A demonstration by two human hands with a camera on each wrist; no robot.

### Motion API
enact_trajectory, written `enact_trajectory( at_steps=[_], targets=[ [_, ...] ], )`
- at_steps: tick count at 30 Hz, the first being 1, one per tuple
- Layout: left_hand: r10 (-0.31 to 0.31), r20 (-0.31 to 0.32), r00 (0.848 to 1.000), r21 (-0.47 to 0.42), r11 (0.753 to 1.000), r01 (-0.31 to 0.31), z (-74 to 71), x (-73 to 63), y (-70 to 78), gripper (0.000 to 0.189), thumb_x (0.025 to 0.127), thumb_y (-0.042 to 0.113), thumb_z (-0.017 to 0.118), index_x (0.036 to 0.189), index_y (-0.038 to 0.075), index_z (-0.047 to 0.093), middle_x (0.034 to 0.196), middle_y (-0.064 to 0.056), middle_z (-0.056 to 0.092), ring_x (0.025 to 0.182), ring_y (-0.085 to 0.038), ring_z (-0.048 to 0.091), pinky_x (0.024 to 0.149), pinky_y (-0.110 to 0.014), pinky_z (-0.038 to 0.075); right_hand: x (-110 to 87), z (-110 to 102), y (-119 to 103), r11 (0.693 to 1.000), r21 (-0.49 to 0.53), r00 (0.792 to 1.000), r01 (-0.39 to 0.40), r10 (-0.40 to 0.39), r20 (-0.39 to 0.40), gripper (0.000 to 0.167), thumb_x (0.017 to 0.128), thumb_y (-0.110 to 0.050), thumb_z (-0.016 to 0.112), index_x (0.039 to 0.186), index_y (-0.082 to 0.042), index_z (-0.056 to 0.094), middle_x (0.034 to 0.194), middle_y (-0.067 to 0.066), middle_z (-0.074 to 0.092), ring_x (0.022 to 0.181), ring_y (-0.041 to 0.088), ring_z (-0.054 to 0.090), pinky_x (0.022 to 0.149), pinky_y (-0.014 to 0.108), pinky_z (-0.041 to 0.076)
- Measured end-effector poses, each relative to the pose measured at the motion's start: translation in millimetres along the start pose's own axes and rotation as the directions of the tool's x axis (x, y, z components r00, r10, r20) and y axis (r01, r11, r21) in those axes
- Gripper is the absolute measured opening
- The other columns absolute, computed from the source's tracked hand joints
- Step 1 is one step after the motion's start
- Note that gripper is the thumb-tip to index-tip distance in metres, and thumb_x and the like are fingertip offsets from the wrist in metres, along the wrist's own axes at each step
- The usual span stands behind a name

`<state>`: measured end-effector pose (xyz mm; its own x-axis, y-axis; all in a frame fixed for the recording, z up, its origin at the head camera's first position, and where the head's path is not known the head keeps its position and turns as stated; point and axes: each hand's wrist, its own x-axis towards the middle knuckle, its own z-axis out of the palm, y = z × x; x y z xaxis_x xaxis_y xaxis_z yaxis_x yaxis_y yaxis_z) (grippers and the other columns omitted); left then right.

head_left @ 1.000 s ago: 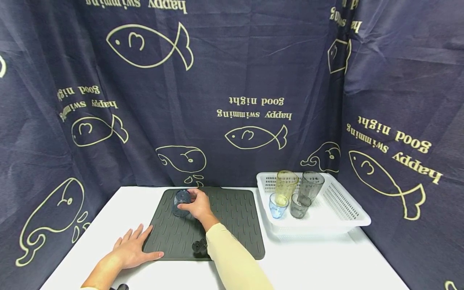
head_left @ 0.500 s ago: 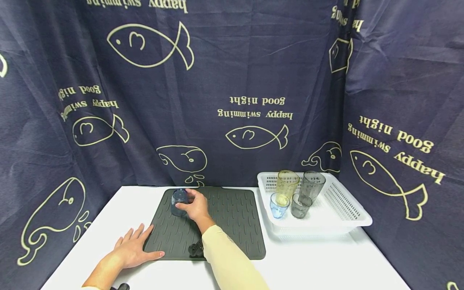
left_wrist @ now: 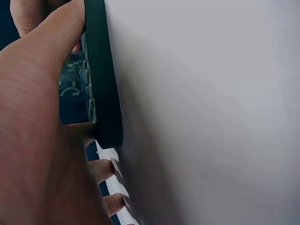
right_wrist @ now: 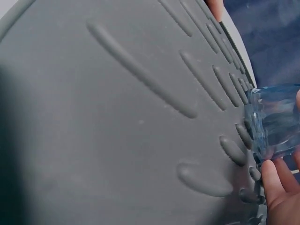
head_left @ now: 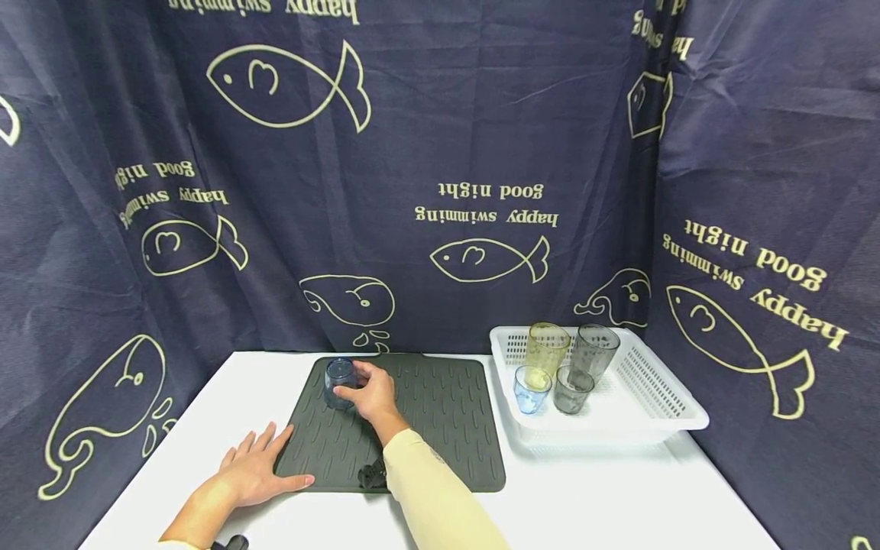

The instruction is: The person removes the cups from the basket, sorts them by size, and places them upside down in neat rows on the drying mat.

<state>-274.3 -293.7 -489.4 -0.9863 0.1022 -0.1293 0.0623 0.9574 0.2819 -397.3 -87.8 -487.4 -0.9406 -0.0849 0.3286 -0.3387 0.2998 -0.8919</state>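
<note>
A small blue glass (head_left: 337, 393) stands on the far left part of a dark grey ribbed mat (head_left: 433, 420), and it looks upside down. My right hand (head_left: 375, 391) grips its right side, thumb in front and fingers behind. The right wrist view has the same glass (right_wrist: 276, 124) at its right edge, its end against the mat, with part of my hand cut off. With spread fingers, my left hand (head_left: 250, 473) rests at the mat's front left corner. In the left wrist view the mat's edge (left_wrist: 105, 89) passes beside that thumb.
To the right of the mat, a white plastic basket (head_left: 660, 416) holds a tall yellow glass (head_left: 546, 347), a tall grey glass (head_left: 594, 353), a short blue tumbler (head_left: 532, 393) and a short grey tumbler (head_left: 572, 393). A navy fish-print curtain (head_left: 385, 191) surrounds the white table (head_left: 571, 496).
Gripped in my right hand, the blue glass has shifted slightly left along the mat, then stayed about there. The left hand has kept its place.
</note>
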Motion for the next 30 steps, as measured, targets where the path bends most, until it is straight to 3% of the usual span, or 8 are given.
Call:
enact_trajectory(
  at_steps=[6, 17, 23, 30],
  targets=[
    [-0.006, 0.015, 1.000, -0.010, 1.000, 0.006, 1.2, 1.7, -0.7, 0.112, 0.082, 0.076, 0.066, 0.157, -0.001, 0.033, 0.160, -0.040, 0.023, 0.141, -0.072, 0.018, 0.109, -0.085, 0.015, -5.2, -4.8, 4.7, 0.998, 0.065, 1.000, -0.023, 0.022, 0.005, 0.059, 0.077, -0.012, 0.091, 0.129, -0.001, 0.068, 0.124, 0.016, 0.074, 0.113, 0.034, 0.072, 0.098, 0.040, 0.059],
    [0.001, 0.000, 1.000, -0.011, 1.000, -0.001, 0.9, 1.0, -1.5, 0.112, 0.082, 0.076, 0.066, 0.157, -0.001, 0.034, 0.160, -0.040, 0.024, 0.141, -0.072, 0.018, 0.108, -0.085, 0.017, -20.2, -24.2, 12.4, 0.975, 0.204, 0.996, -0.084, 0.073, 0.057, 0.054, 0.083, -0.013, 0.087, 0.132, -0.005, 0.066, 0.132, 0.019, 0.068, 0.119, 0.039, 0.067, 0.091, 0.032, 0.061],
    [-0.005, 0.000, 1.000, -0.019, 1.000, 0.005, 1.5, 1.5, -1.8, 0.115, 0.080, 0.078, 0.066, 0.157, 0.000, 0.034, 0.161, -0.039, 0.023, 0.142, -0.071, 0.017, 0.109, -0.085, 0.015, -32.4, -35.9, 12.2, 0.925, 0.360, 0.992, -0.120, 0.099, 0.078, 0.053, 0.085, -0.010, 0.084, 0.133, -0.002, 0.064, 0.132, 0.022, 0.066, 0.122, 0.043, 0.064, 0.092, 0.031, 0.061],
    [0.008, -0.012, 1.000, -0.012, 1.000, -0.008, 2.0, -0.1, -2.0, 0.113, 0.080, 0.076, 0.067, 0.156, -0.001, 0.035, 0.159, -0.040, 0.024, 0.141, -0.072, 0.018, 0.108, -0.085, 0.016, -50.5, -52.9, 11.3, 0.876, 0.466, 0.992, -0.123, 0.114, 0.046, 0.047, 0.084, -0.008, 0.084, 0.127, -0.003, 0.068, 0.126, 0.022, 0.069, 0.112, 0.031, 0.072, 0.088, 0.029, 0.062]
  ],
)
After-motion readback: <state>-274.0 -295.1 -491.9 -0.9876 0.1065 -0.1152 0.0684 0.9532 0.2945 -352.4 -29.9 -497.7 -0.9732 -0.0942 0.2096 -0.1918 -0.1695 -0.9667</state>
